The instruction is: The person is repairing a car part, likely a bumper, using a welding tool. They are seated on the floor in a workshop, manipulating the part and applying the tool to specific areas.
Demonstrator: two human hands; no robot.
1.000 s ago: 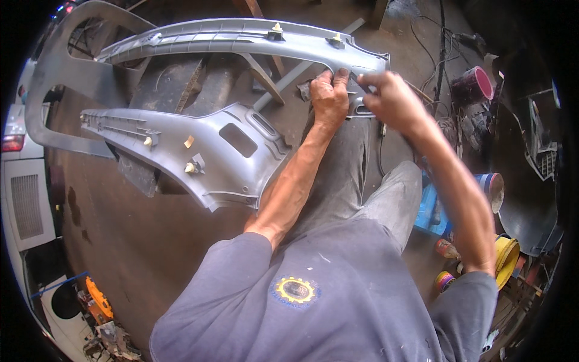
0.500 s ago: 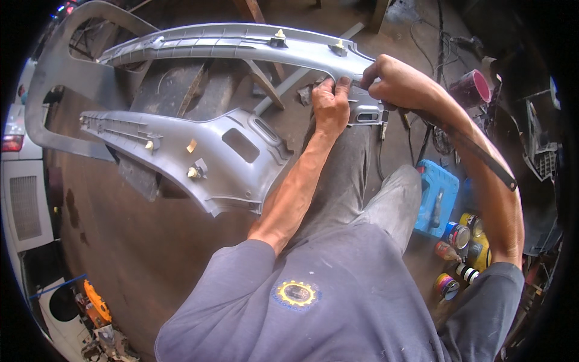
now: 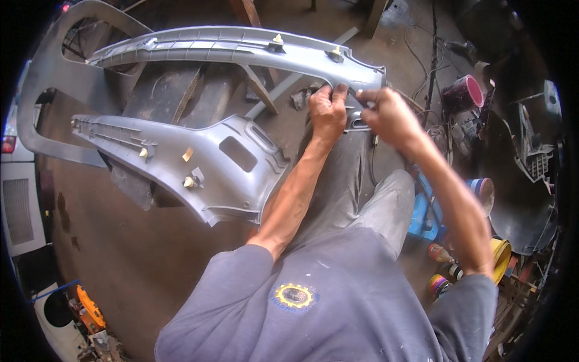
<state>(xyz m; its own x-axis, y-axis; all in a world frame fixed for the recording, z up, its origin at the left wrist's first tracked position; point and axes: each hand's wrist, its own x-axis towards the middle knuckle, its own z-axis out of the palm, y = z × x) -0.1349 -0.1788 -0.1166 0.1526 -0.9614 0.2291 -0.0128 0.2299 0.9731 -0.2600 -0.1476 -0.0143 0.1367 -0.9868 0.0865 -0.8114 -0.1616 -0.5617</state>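
My left hand (image 3: 329, 113) grips the inner edge of a long silver-grey plastic trim panel (image 3: 356, 71), thumb on top, near its wide right end. My right hand (image 3: 391, 117), blurred by motion, is closed close beside it at a slotted part of the same panel. The dark thin strip in its fist, like a hacksaw blade, is mostly hidden now. Pale clips (image 3: 277, 40) stand on the panel. A second, matching trim panel (image 3: 211, 142) with a rectangular opening lies nearer, left of my left forearm.
A large grey frame (image 3: 30, 114) with cut-outs stands at the left. Dark boards (image 3: 160, 87) lie beneath the panels. On the right are a pink-rimmed bucket (image 3: 458, 95), a blue case (image 3: 422, 211), several cans and a yellow container (image 3: 502, 258). Cables run across the floor.
My right hand has moved nearer my left hand and lower. The dark strip that lay along my right forearm no longer shows there. My left hand keeps its hold.
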